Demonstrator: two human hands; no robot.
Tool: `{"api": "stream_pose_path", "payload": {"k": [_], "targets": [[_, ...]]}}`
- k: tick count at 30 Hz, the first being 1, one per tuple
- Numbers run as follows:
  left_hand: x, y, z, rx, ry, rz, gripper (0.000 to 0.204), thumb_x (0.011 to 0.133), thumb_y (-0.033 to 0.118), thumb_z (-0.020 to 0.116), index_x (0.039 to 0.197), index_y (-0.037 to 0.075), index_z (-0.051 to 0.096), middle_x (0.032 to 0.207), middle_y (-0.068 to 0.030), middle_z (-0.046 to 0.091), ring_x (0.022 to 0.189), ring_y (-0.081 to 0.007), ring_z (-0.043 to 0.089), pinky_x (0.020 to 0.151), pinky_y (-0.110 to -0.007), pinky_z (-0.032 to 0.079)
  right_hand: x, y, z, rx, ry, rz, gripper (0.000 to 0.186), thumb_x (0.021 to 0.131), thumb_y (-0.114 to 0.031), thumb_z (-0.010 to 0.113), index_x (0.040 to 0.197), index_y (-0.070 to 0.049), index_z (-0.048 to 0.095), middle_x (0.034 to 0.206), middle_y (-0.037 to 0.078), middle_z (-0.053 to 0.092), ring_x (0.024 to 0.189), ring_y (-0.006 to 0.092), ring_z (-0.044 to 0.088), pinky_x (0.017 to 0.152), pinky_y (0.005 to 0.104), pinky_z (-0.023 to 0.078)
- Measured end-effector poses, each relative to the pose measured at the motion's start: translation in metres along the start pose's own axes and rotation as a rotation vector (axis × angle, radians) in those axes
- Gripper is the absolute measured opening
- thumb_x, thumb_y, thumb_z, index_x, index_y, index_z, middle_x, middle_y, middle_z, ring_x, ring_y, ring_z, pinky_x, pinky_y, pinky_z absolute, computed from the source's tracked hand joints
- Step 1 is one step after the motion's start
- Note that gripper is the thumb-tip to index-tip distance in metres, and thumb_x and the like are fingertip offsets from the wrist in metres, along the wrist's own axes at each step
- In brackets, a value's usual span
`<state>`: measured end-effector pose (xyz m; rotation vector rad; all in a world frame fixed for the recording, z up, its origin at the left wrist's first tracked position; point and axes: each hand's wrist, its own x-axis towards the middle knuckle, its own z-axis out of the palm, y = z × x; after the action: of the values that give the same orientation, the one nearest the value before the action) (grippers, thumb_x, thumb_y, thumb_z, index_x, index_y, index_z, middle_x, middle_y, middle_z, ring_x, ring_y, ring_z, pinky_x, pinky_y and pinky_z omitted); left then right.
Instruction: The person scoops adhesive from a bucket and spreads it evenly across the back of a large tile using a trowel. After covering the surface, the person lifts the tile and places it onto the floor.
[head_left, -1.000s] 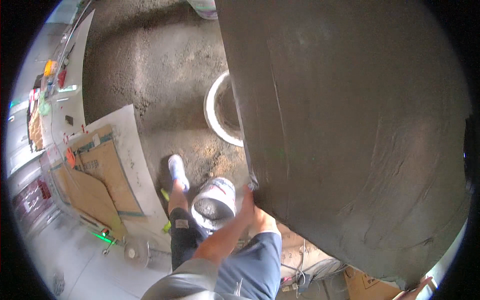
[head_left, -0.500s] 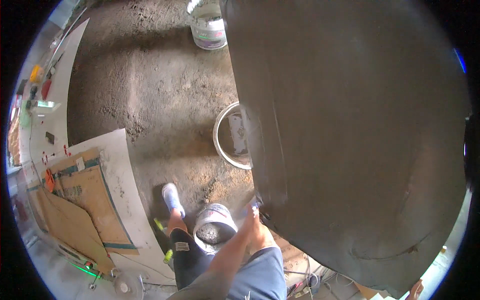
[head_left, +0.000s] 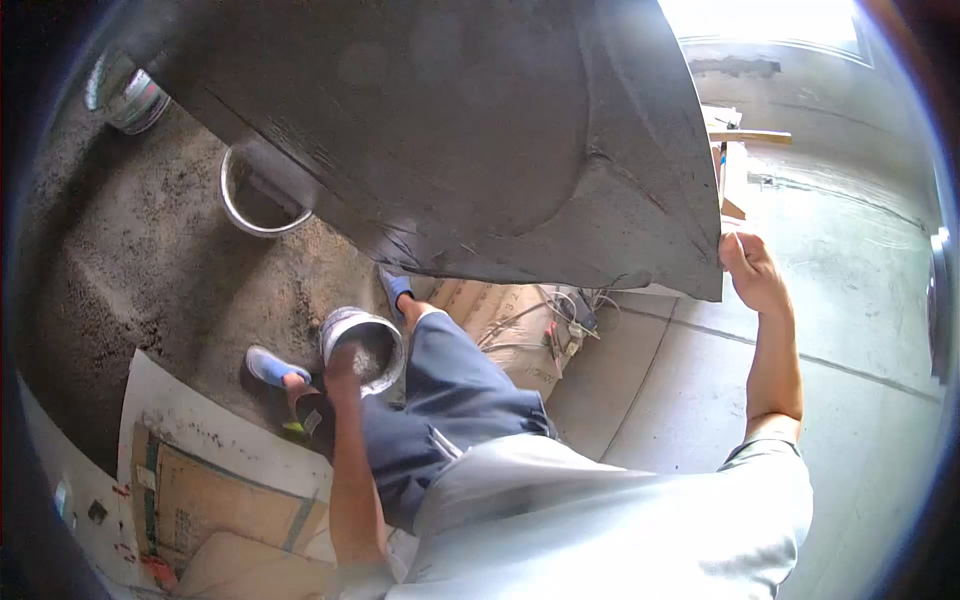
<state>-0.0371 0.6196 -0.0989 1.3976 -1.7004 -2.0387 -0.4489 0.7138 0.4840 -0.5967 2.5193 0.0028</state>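
A large slab point(head_left: 480, 140) spans the upper middle, its upper face coated in smooth dark grey mortar. At its right edge my right hand point(head_left: 757, 270) is closed, the fingers curled against the corner and partly hidden by it. Low on the left, my left hand point(head_left: 345, 365) is over the near rim of a white bucket point(head_left: 338, 330) that stands between my feet. Motion smears the left hand's fingers, so what they hold, if anything, does not show. Grey material lies inside that bucket.
Another round bucket point(head_left: 232, 205) stands partly under the slab's left edge, and a white pail point(head_left: 140, 103) farther left. Paper sacks point(head_left: 475, 310) and tangled cables point(head_left: 572, 325) lie under the near edge. Cardboard point(head_left: 215, 505) rests on a white board point(head_left: 150, 395) at lower left.
My view has swung to the right, so the slab appears farther left and turned. My left hand has moved from beside the slab's near corner to the bucket. The right hand remains at the slab's edge.
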Motion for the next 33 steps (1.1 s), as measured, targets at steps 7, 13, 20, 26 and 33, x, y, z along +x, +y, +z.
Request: {"api": "stream_pose_path", "payload": {"k": [7,13,20,26,33], "targets": [[-0.084,0.173,0.087,-0.025,-0.012,0.061,0.016,0.094,0.019,0.07,0.097,0.003,0.072,0.093,-0.0127,0.073,0.087,-0.0243,0.07,0.079,-0.035,0.052,0.043,-0.031,0.017,0.271,-0.416,-0.812,0.049,0.101,-0.04,0.053,0.069,-0.003,0.049,0.068,0.011,0.046,0.059,0.0281,0.046,0.056,0.0395,0.038],[-0.144,0.344,0.101,-0.012,-0.071,0.442,0.011,0.083,0.005,0.078,0.091,0.002,0.071,0.092,-0.0109,0.072,0.085,-0.0267,0.07,0.076,-0.034,0.055,0.077,-0.058,0.053,0.578,-0.639,-1.102,0.047,0.096,-0.03,0.066,0.06,-0.003,0.053,0.06,0.006,0.045,0.057,0.0201,0.047,0.052,0.0361,0.035],[-0.173,0.391,0.149,0.3,0.232,0.855,0.03,0.079,0.016,0.086,0.1,0.005,0.067,0.094,-0.0093,0.069,0.079,-0.0266,0.068,0.068,-0.036,0.056,0.077,-0.053,0.064,0.637,-0.662,-1.155,0.061,0.097,-0.041,0.068,0.057,0.001,0.05,0.056,0.004,0.04,0.052,0.0127,0.038,0.049,0.0356,0.031],[-0.173,0.388,0.172,0.4,0.307,0.804,0.03,0.078,0.017,0.085,0.1,0.005,0.068,0.091,-0.0106,0.07,0.076,-0.0293,0.068,0.066,-0.037,0.056,0.074,-0.054,0.074,0.601,-0.678,-1.095,0.064,0.095,-0.052,0.068,0.061,0.001,0.058,0.053,0.001,0.04,0.055,0.0096,0.039,0.05,0.0336,0.036],[-0.182,0.392,0.184,0.413,0.513,0.728,0.027,0.078,0.014,0.083,0.099,0.007,0.068,0.092,-0.0103,0.07,0.08,-0.0295,0.069,0.07,-0.039,0.056,0.065,-0.067,0.07,0.531,-0.677,-1.109,0.062,0.096,-0.053,0.066,0.065,0.001,0.062,0.055,0.002,0.045,0.056,0.0104,0.042,0.053,0.0342,0.04]]}}
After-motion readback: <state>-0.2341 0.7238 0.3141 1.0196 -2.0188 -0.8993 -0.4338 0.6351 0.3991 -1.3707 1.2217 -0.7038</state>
